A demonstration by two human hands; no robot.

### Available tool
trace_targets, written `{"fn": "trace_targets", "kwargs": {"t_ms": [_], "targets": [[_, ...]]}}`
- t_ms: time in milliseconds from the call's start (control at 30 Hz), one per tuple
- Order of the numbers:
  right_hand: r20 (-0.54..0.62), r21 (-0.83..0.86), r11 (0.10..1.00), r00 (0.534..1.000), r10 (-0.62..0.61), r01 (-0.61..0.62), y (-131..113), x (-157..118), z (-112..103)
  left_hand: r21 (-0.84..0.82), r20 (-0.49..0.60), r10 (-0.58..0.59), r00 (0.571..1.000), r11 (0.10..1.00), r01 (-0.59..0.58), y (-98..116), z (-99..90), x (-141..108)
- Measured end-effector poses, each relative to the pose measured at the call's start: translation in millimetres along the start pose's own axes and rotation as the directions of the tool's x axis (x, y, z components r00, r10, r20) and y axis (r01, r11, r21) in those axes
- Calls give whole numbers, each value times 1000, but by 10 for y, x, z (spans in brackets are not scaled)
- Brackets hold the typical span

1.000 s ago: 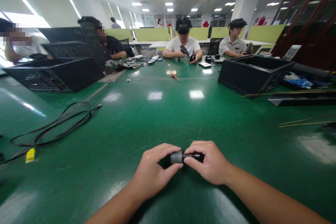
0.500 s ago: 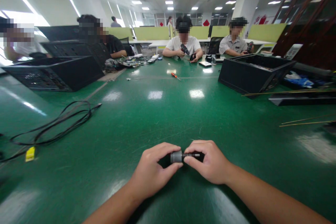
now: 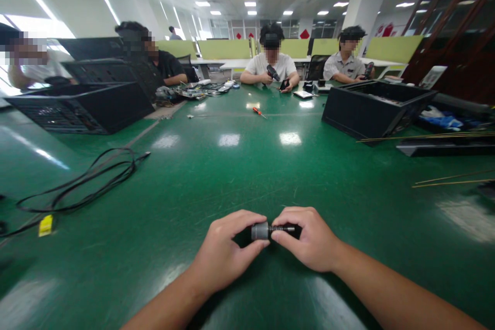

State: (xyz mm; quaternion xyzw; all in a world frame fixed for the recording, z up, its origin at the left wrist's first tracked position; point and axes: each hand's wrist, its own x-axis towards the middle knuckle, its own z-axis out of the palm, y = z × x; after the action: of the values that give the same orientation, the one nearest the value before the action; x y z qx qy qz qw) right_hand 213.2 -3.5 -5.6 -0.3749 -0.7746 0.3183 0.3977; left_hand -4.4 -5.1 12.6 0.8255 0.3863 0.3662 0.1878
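A short grey cylinder with a thin, ridged metal shaft (image 3: pixel 260 231) lies sideways between my two hands, low over the near part of the green tabletop (image 3: pixel 240 175). The thumb and fingers of my left hand (image 3: pixel 226 247) close on the wide cylinder. On the shaft side, my right hand (image 3: pixel 309 237) pinches the ridged part between thumb and fingertips, and the bare shaft tip points right, into its palm. What kind of part it is, I cannot make out. My fingertips hide some of the shaft.
Black looped cables (image 3: pixel 96 180) with a yellow tag (image 3: pixel 45 226) lie at left. An orange screwdriver (image 3: pixel 257 111) is further off. Open black computer cases stand left (image 3: pixel 88 105) and right (image 3: pixel 359 113). Thin rods (image 3: pixel 448 183) lie at right. Several people sit around; one person (image 3: pixel 269 64) holds a power drill.
Both hands keep the same grip on the cylinder and shaft, with no visible turning. The view has shifted very slightly.
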Motion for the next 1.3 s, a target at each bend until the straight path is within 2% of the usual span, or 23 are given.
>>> {"fn": "trace_targets", "kwargs": {"t_ms": [1300], "targets": [[8,5,1000,1000,9,-9,-26,-7,-22,8,-14,14,1000,1000,-14,0,-11,-26]]}}
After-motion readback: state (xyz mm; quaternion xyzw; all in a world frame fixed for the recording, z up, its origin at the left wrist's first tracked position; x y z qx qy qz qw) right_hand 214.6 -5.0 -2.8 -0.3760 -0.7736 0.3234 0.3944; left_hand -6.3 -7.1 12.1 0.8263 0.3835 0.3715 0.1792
